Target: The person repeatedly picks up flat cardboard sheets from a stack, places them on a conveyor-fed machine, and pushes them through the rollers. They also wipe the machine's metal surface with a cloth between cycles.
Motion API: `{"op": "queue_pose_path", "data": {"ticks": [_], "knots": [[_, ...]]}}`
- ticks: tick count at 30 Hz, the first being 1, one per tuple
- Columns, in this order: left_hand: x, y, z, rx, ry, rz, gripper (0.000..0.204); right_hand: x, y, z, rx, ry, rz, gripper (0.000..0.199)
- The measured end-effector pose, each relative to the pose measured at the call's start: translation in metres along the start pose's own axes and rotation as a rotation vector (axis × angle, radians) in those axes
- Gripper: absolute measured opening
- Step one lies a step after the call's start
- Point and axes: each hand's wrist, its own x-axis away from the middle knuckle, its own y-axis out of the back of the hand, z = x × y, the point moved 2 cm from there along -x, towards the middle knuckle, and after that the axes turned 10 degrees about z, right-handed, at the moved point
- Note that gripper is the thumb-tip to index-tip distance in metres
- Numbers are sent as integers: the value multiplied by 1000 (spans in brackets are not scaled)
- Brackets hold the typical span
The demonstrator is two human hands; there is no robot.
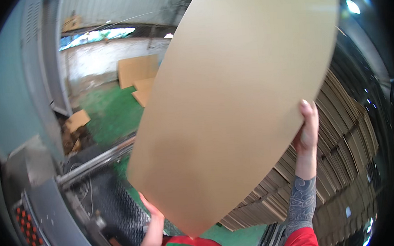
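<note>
A large brown cardboard sheet (231, 98) fills the middle of the view, tilted, its near corner close to my chest. My right hand (308, 125) grips its right edge, thumb on the face towards me and the fingers hidden behind. At the lower left edge is my left hand (153, 211), its thumb along the board's border and its other fingers out of sight behind the sheet. Both arms reach up from the lower edge of the view, the right one in a red sleeve.
Tall stacks of flat cardboard (341, 114) stand on the right. A grey machine (58, 221) with a panel of orange buttons (27, 226) and a metal rail (95, 160) is at the left. Loose cardboard pieces (137, 70) lean by the far wall above the green floor (110, 110).
</note>
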Motion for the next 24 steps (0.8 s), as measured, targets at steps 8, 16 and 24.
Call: {"op": "queue_pose_path", "data": {"ticks": [8,16,24], "knots": [[127,-29,-150,-364,-556,-106,81,-5,4,-16,-951,34,460,71],[557,-80,-87,-564,-1578,-454,96,152,-155,-92,-1380,-258,682,79],[905,-211,166,-535,-2310,-782,105,460,-288,-57,-1610,-757,1063,92]]}}
